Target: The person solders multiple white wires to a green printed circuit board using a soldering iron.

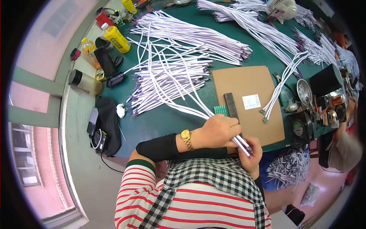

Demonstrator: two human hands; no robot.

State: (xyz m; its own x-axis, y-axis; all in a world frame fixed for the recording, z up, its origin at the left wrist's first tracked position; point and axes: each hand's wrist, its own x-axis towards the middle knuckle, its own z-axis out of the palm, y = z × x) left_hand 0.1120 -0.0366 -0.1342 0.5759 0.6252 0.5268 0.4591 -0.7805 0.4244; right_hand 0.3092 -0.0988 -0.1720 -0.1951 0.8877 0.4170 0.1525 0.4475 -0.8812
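My left hand (220, 130), below a gold wristwatch (187, 139), is closed around a few white cables (192, 111). Their ends (244, 147) stick out past its fingers, with dark wires at the tips. There my right hand (251, 157) has its thumb and fingers closed at those ends, partly hidden. Just beyond the left hand lie a green circuit board panel (220, 110) and a dark flat bar (231, 107), both on a brown cardboard sheet (263, 82). Several cables with small green boards (264, 120) at their ends rest on the sheet's right side.
Piles of white cables (171, 82) cover the left and far table. A metal bowl (304, 89) and a small black fan (300, 128) stand at the right. Bottles (115, 38) line the left edge, near a black pouch (108, 126). Another person's arm (341, 131) shows far right.
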